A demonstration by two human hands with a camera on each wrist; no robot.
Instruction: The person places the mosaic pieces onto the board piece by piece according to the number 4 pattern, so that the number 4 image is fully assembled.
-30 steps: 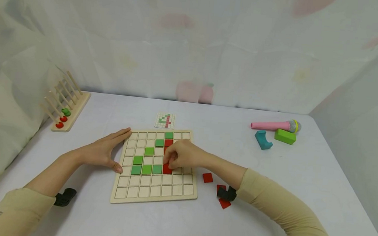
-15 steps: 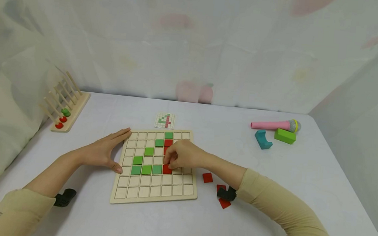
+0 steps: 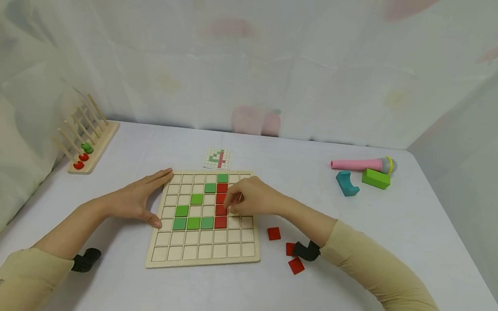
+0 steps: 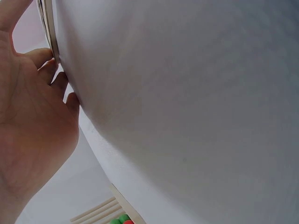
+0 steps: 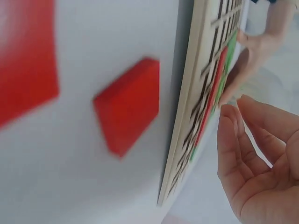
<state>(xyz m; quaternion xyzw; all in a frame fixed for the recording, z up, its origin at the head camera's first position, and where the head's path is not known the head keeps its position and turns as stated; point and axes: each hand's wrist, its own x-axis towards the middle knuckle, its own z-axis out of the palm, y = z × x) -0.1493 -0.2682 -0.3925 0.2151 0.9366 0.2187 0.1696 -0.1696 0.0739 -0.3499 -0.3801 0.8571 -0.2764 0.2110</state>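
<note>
A wooden grid board (image 3: 181,263) bears a diagonal and a row of green tiles (image 3: 193,223), beside an upright column of red tiles (image 3: 221,199). My left hand (image 3: 133,197) spreads along the board's left side, fingertips at the far corner and thumb at the edge. My right hand (image 3: 252,197) hovers over the board just right of the red column. In the right wrist view its fingers (image 5: 229,135) are bent, thumb and fingertips close together, with no tile between them. Part of the board's right side is hidden under this hand.
Right of the board lie loose red tiles (image 3: 274,233), one partly behind the wrist camera (image 3: 307,251). A small pattern card (image 3: 217,158) lies beyond the board. A peg stand (image 3: 100,148) is at far left; a pink microphone (image 3: 358,164), green block (image 3: 376,178) and teal arch (image 3: 347,183) sit at back right.
My right hand has let go of the lowest red tile in the column and moved slightly up and right, uncovering more red tiles. My left hand has stayed in place.
</note>
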